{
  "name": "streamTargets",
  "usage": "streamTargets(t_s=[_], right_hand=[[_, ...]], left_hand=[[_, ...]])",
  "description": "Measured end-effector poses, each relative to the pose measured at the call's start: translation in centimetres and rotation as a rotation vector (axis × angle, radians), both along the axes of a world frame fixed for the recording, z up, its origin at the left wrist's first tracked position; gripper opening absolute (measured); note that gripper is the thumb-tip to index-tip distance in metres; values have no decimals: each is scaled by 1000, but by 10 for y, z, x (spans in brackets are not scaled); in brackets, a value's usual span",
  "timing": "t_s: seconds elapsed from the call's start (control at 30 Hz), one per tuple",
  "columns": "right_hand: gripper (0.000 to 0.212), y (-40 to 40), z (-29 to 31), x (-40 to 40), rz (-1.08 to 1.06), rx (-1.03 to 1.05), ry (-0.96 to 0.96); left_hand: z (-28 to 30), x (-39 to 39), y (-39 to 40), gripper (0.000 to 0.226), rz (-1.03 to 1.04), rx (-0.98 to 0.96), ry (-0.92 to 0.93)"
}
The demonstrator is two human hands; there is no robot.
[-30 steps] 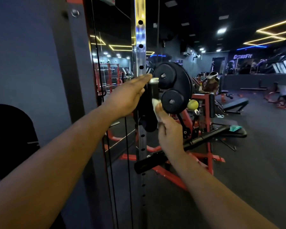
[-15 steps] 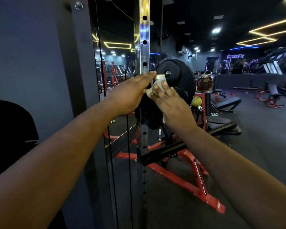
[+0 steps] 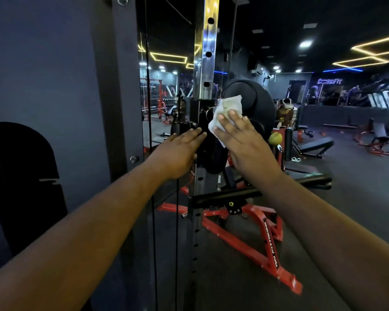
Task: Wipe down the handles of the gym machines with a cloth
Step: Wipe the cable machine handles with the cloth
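Pressing cloth (image 3: 228,113) w/ flat right hand (image 3: 243,142); left hand (image 3: 177,151) flat, empty, beside.

A crumpled white cloth (image 3: 228,113) lies flat against the black handle (image 3: 208,140), just right of the chrome post (image 3: 203,63), its upper edge free.

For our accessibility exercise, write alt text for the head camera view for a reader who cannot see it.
A person's right hand presses a white cloth against a black part of a gym machine, while the left hand rests flat beside it on the upright post. Red equipment stands behind.
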State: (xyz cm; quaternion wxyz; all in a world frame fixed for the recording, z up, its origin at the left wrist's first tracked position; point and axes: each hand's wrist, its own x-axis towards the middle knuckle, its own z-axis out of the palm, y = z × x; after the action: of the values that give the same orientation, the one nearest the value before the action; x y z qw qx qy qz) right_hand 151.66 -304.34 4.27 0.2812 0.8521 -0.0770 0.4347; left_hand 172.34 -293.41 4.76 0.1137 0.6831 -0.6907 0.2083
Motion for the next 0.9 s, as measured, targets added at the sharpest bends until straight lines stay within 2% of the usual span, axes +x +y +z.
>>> streamTargets(t_s=[0.1, 0.23, 0.43, 0.53, 0.6, 0.63, 0.7, 0.77, 0.8, 0.83, 0.9], right_hand=[[53, -2, -2, 0, -18, 2, 29], [42, 2, -33, -5, 68, -23, 84], [34, 6, -72, 0, 52, -6, 128], [44, 9, -93, -8, 48, 13, 216], [38, 10, -101, -17, 114, 83, 219], [37, 13, -99, -21, 158, 132, 145], [39, 19, -87, -24, 212, 251, -175], [35, 21, -67, -16, 276, 528, -548], [32, 21, -56, -10, 333, 718, -673], [31, 21, -47, -3, 394, 875, -736], [29, 30, -42, 13, 444, 1054, -709]], left_hand=[[-22, 4, -11, 70, 12, 35, -1], [-43, 8, -16, 71, 24, 93, 38], [-63, 12, -21, 75, -9, 154, 52], [-66, 12, -19, 65, -38, 154, 64], [-66, 12, -16, 65, -57, 139, 81], [-66, 11, -15, 67, -65, 133, 89], [-65, 9, -14, 70, -73, 133, 107], [-63, 5, -13, 73, -70, 136, 105], [-62, 2, -13, 73, -66, 138, 91], [-60, -1, -12, 73, -60, 136, 77], [-58, -9, -10, 71, -62, 107, 81]])
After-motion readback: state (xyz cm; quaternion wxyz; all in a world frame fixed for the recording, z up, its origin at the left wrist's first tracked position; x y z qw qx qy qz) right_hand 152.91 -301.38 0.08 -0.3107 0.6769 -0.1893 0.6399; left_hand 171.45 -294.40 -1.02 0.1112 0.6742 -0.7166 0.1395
